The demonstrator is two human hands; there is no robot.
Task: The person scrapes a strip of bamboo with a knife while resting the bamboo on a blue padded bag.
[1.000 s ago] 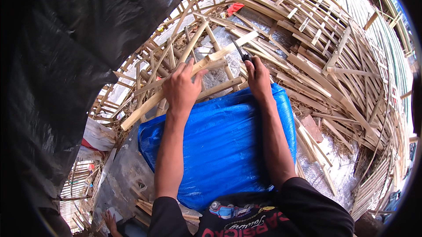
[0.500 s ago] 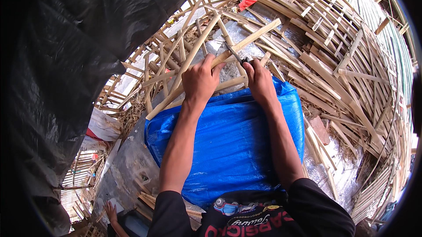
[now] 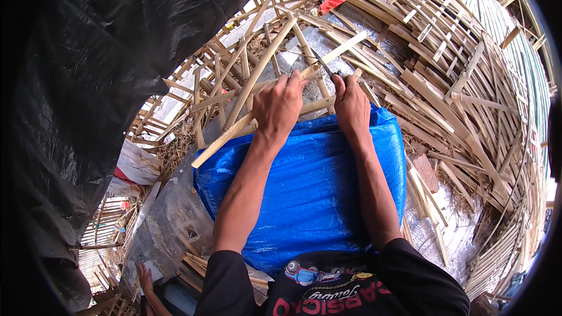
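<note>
Bamboo strip [image 3: 223, 141] lies on a slant in front of the body, its lower end at far left over the corner of a blue plastic sheet [image 3: 310, 187], its paler upper end pointing up and right toward a heap of bamboo slats [image 3: 462, 99].

Left hand [image 3: 279, 103]: grasping the strip near its middle, back of the hand upward, fingers curled over it. Underside of the grip hidden.

Right hand [image 3: 352, 105]: clenched on the handle of a knife [image 3: 321, 62], thumb on the near side. Handle mostly covered by the fingers. Dark blade points up and left and crosses the strip in view, just beyond the left fingertips; cannot tell whether the edge has entered the bamboo.

Hands are near each other but apart. Both forearms pass above the blue sheet, which is creased and bulges upward. Person wears a black shirt [image 3: 427, 269] with a printed front.

Surroundings: black sheeting [image 3: 99, 70] fills the left side; a whitish sack [image 3: 138, 162] sits beside its lower edge. A red scrap [image 3: 332, 4] lies beyond the knife, among slats. Reddish block [image 3: 425, 173] right of the blue sheet. At lower left, another person's hand [image 3: 144, 281], fingers spread, near a pale object too small to identify.
</note>
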